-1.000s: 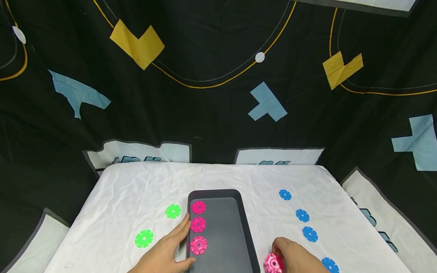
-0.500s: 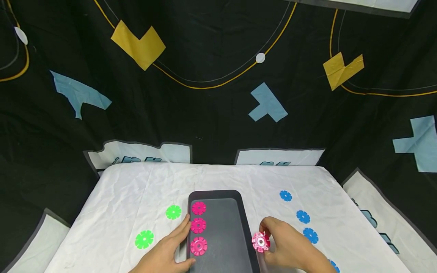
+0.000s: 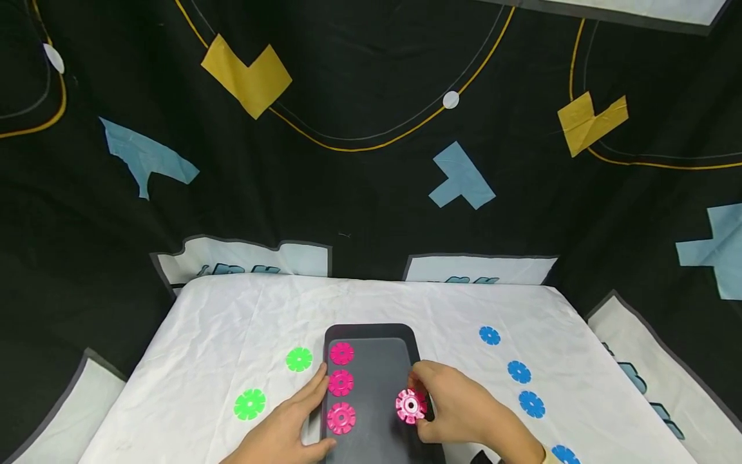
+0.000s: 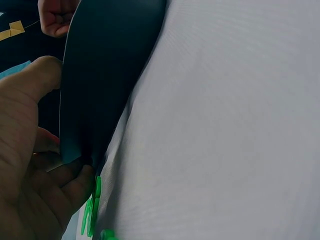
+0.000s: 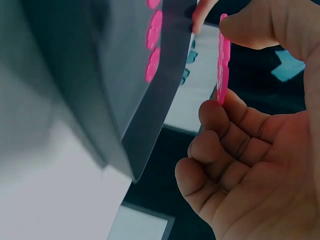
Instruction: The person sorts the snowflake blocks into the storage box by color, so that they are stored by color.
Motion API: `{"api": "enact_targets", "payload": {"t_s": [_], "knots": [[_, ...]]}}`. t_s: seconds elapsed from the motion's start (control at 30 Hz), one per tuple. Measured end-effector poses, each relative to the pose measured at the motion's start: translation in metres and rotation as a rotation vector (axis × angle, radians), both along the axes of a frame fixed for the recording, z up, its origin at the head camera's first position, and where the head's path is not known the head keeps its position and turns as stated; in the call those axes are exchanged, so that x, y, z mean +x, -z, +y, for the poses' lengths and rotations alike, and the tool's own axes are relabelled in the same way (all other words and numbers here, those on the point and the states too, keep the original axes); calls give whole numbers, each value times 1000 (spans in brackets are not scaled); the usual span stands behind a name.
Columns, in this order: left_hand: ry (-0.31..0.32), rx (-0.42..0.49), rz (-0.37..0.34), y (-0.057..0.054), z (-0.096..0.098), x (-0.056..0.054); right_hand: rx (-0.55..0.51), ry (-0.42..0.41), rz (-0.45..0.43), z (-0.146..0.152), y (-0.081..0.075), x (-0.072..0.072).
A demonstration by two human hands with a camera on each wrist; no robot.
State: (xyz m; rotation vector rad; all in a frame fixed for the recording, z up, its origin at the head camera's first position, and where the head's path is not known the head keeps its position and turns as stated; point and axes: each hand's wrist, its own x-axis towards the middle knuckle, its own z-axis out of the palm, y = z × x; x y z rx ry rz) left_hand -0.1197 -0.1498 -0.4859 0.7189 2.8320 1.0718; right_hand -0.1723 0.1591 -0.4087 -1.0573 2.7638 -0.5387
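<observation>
My right hand (image 3: 455, 401) pinches a pink notched plastic disc (image 3: 410, 406) between thumb and fingers, above the right side of a dark grey tray (image 3: 379, 451). Seen edge-on in the right wrist view, the pink disc (image 5: 223, 62) stands upright between thumb and fingertips, its other fingers loosely bent. My left hand (image 3: 290, 415) holds the tray's left rim, thumb over the edge and fingers along it. The left wrist view shows fingertips against the outer wall (image 4: 107, 65). Along the tray's left side lie three pink discs, the middle one (image 3: 341, 383) close to my left fingertips.
Two green discs (image 3: 250, 404) lie on the white cloth (image 3: 203, 361) left of the tray. Several blue discs (image 3: 531, 404) are spread out to its right. Behind the table hangs a black cloth (image 3: 348, 206) with tape pieces and cords.
My right hand has lifted the pink disc off the cloth and carried it left and away from me, over the tray. The left hand stays on the rim. The head view has shifted slightly.
</observation>
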Motion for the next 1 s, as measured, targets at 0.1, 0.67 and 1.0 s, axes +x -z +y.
{"api": "enact_targets", "payload": {"t_s": [0.1,0.67,1.0], "knots": [[-5,-5,6,0,0,0,8,-35,6,-10,0,-2],[-4,4,-5,-1,-1,-1,136,-370,145,-67,22,2],[-6,-5,0,1,-1,0,215,-462,43,-91,32,8]]}}
